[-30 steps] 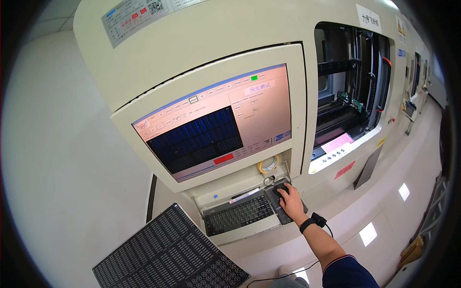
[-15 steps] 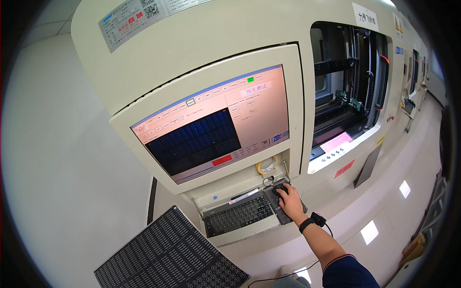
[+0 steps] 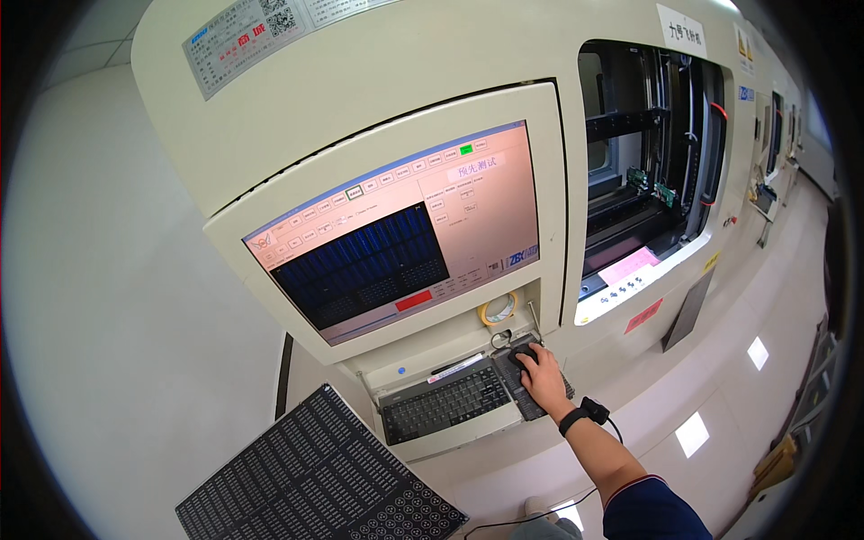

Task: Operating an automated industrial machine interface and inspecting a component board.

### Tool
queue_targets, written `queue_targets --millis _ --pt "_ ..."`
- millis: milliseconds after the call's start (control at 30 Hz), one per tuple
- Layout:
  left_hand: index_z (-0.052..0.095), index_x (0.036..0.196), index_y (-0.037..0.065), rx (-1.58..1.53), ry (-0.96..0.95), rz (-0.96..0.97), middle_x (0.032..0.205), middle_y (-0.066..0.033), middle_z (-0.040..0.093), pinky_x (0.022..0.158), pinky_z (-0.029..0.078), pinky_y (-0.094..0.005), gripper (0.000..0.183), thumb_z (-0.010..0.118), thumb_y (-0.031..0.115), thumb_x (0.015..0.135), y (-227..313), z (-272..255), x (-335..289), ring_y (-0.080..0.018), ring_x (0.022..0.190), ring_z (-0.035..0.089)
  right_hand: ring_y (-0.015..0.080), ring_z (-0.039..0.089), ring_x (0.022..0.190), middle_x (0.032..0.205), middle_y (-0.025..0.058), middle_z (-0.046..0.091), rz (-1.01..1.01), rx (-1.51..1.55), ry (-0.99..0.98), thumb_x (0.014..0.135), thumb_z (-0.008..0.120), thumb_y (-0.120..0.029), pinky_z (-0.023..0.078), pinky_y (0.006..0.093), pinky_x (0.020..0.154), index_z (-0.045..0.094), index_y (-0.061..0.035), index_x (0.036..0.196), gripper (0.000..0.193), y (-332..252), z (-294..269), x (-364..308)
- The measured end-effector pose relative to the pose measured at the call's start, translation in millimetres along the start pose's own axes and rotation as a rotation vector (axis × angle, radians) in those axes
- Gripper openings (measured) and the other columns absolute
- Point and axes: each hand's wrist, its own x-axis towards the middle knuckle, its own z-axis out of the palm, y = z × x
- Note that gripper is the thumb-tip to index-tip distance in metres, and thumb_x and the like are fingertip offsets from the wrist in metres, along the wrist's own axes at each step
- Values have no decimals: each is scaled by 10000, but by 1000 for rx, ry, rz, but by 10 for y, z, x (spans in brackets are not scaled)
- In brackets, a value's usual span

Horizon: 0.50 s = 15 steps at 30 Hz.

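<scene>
The right hand (image 3: 543,378) rests over the mouse (image 3: 519,356), its fingers (image 3: 533,354) slightly parted and bent around it, keeping hold. The mouse sits on the dark pad (image 3: 529,407), just right of the keyboard (image 3: 445,407) and below the lit screen (image 3: 490,225). A tape roll (image 3: 485,311) stands behind them. A black panel (image 3: 306,468) slants at lower left. The left hand is out of sight; its fingers' state cannot be told.
</scene>
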Motion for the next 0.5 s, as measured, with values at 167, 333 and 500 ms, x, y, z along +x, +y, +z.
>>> queue_targets --millis 167,333,500 --pt "464 1213 -83 2 -1 3 1207 -36 529 961 354 -216 360 568 79 909 -5 12 -1 -151 1006 440 364 465 1119 1236 187 475 13 4 -7 723 629 -79 394 436 959 592 -113 1110 390 -11 -2 5" --pt "463 1213 -85 -3 -2 9 1208 -36 529 964 352 -214 362 571 74 906 -14 30 -5 -151 1006 439 361 465 1122 1235 186 477 13 -4 -7 724 629 -80 397 437 955 590 -113 1112 391 -9 -15 5" --pt "462 1213 -88 -4 -8 20 1209 -36 528 966 350 -212 365 574 68 903 -19 63 -10 -151 1007 438 360 467 1121 1237 186 477 7 -11 -6 727 631 -82 401 439 948 584 -115 1122 399 8 -3 3"
